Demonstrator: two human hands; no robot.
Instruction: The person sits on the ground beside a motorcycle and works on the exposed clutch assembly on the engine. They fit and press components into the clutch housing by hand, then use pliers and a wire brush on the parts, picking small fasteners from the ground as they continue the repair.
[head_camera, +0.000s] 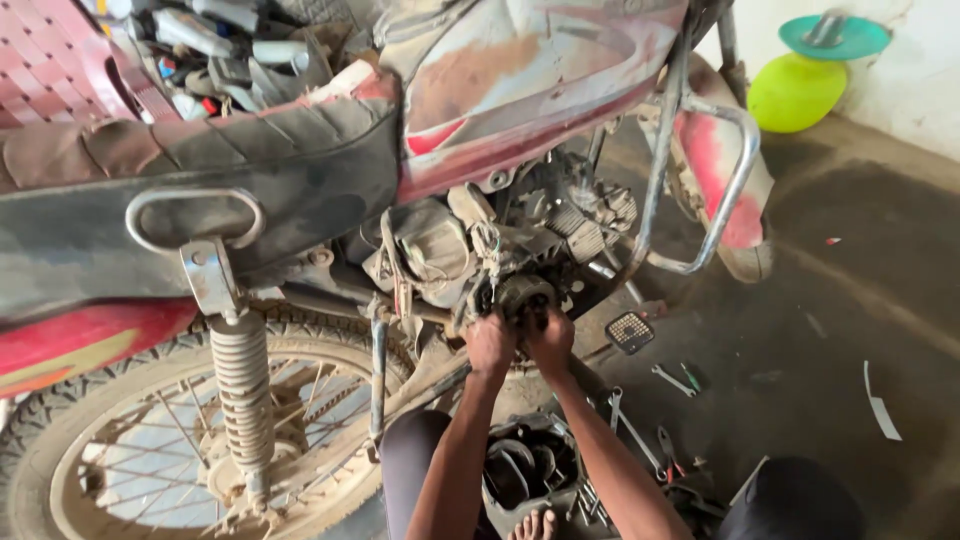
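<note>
A dusty red motorcycle (500, 90) stands in front of me, seen from above with its side covers off. Both my hands reach into its engine (560, 235) low on the near side. My left hand (489, 343) and my right hand (550, 338) are side by side, fingers closed on a dark round engine part (524, 294). What the fingertips grip exactly is hidden. The rear wheel (150, 440) and a shock absorber spring (243, 390) are to the left of my arms.
A removed dark engine cover (528, 465) lies on the floor under my arms, with wrenches (672, 378) and other tools scattered nearby. A foot peg (630, 331) sticks out at right. A green bowl (795, 92) sits by the far wall. Cluttered parts fill a red crate (60, 60).
</note>
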